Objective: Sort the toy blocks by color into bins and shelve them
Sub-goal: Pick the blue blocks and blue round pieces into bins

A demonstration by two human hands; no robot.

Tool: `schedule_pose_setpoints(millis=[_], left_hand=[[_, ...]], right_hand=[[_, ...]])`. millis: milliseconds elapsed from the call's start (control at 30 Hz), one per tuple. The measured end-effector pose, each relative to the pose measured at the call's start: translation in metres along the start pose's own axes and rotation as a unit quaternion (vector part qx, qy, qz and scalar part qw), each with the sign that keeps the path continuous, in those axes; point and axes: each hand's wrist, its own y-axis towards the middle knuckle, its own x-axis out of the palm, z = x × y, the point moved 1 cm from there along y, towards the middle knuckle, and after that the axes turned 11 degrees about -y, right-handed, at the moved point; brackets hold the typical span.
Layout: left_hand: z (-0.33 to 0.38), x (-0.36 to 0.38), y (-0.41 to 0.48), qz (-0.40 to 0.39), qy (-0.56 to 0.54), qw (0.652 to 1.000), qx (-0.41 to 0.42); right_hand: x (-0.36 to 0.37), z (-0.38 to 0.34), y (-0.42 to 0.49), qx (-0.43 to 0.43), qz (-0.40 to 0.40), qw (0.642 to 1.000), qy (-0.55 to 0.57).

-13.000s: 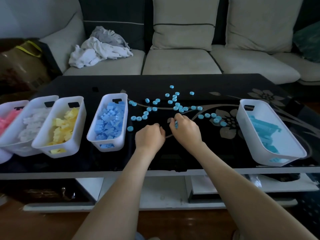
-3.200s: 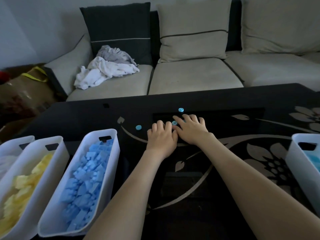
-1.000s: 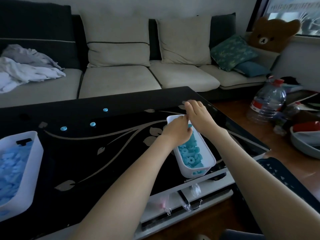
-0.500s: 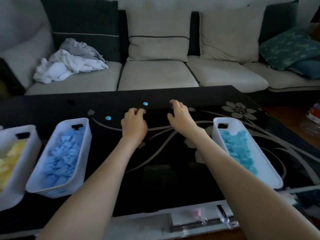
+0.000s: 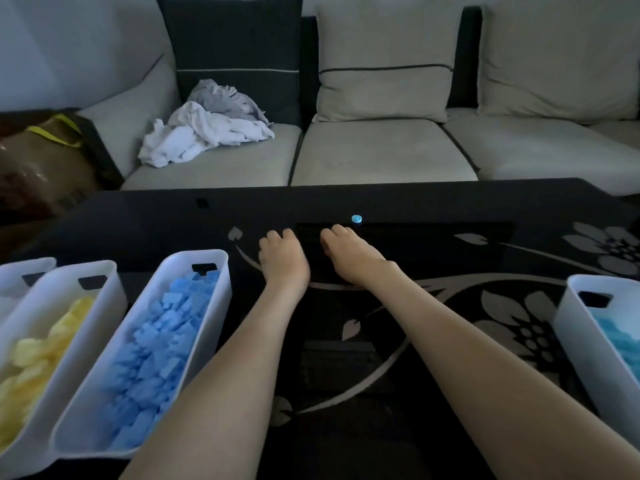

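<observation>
Sorting nearly complete, shelving pending

One light-blue disc point(image 5: 356, 218) lay loose on the worktop point(image 5: 433, 202), just beyond the right hand point(image 5: 349, 258); the left hand point(image 5: 282, 261) rested alongside. Both hands' fingers point(image 5: 273, 237) curled downward, and whether they pinched anything could not be told. The blue bin point(image 5: 227, 271), yellow bin point(image 5: 114, 289) and light-blue bin point(image 5: 575, 327) held blocks, apparently unshelved.

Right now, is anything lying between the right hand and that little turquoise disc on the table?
Nothing visible. The disc lies just beyond the right hand, with only black tabletop between them. The left hand rests off to the side, out of the way.
</observation>
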Motion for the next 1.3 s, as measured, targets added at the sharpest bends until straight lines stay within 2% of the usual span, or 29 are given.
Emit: schedule_pose_setpoints(millis=[67, 167, 233, 333, 500, 600, 767, 967, 1067, 1133, 1200, 1300], left_hand=[[0.009, 0.006, 0.002, 0.008, -0.025, 0.999, 0.019], [0.018, 0.016, 0.000, 0.028, -0.052, 0.997, 0.048], [0.019, 0.020, 0.000, 0.046, -0.060, 0.995, 0.065], [0.018, 0.023, 0.002, 0.060, -0.061, 0.993, 0.077], [0.017, 0.023, 0.001, 0.069, -0.057, 0.991, 0.095], [0.026, 0.019, -0.015, 0.043, -0.082, 0.989, 0.118], [0.066, 0.001, -0.061, -0.040, -0.192, 0.976, 0.095], [0.129, -0.037, -0.128, -0.105, -0.345, 0.926, 0.112], [0.157, -0.044, -0.172, -0.150, -0.380, 0.901, 0.145], [0.173, -0.045, -0.199, -0.165, -0.389, 0.891, 0.167], [0.187, -0.044, -0.223, -0.178, -0.383, 0.887, 0.190], [0.201, -0.033, -0.242, -0.209, -0.276, 0.905, 0.246]], right_hand=[[0.002, 0.010, 0.009, 0.024, 0.050, 0.998, -0.001], [0.006, 0.028, 0.018, 0.119, 0.120, 0.985, 0.028], [0.009, 0.037, 0.025, 0.142, 0.096, 0.985, 0.029], [0.012, 0.041, 0.034, 0.127, 0.024, 0.990, -0.046], [0.011, 0.036, 0.024, 0.130, 0.044, 0.990, -0.043], [0.002, 0.029, 0.003, 0.152, 0.033, 0.988, -0.015], [-0.035, 0.027, -0.048, 0.169, 0.035, 0.984, 0.048], [-0.114, 0.046, -0.133, 0.220, 0.089, 0.966, 0.102], [-0.135, 0.069, -0.191, 0.269, 0.116, 0.949, 0.119], [-0.139, 0.085, -0.229, 0.300, 0.092, 0.945, 0.087], [-0.138, 0.096, -0.263, 0.318, 0.024, 0.947, 0.031], [-0.129, 0.100, -0.291, 0.335, -0.052, 0.941, 0.006]])
